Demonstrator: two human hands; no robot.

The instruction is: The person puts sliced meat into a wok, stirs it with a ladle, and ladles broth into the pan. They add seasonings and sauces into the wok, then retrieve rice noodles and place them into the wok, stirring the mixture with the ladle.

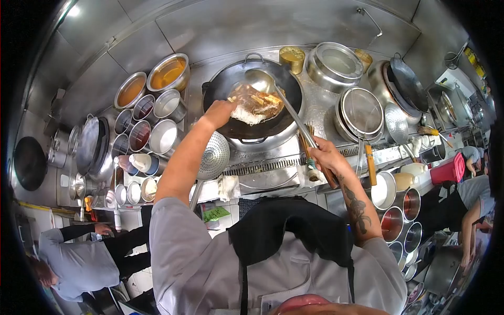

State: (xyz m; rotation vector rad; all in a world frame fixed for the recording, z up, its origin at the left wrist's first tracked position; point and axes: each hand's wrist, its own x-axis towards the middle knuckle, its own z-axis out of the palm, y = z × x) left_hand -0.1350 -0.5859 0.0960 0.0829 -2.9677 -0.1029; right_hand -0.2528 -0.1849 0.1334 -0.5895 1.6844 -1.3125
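My right hand (326,155) is closed around the handle of a long metal ladle (294,115). The ladle's bowl rests over the far part of a black wok (220,84), just above the food. In the wok lie white noodle-like strands (248,116) with brown sauce and golden-yellow pieces (269,100). My left hand (220,113) is over the wok's near left side, beside the food. Its fingers look curled together, and what they hold, if anything, is hidden. Below my left forearm a perforated strainer (214,156) lies on the stove edge.
Bowls of orange liquid (167,73) and several metal sauce pots (165,135) stand left. At right are a lidded pot (336,63), a mesh strainer (362,111) and a bamboo brush (308,142). One person (84,257) stands left, another (467,202) works right.
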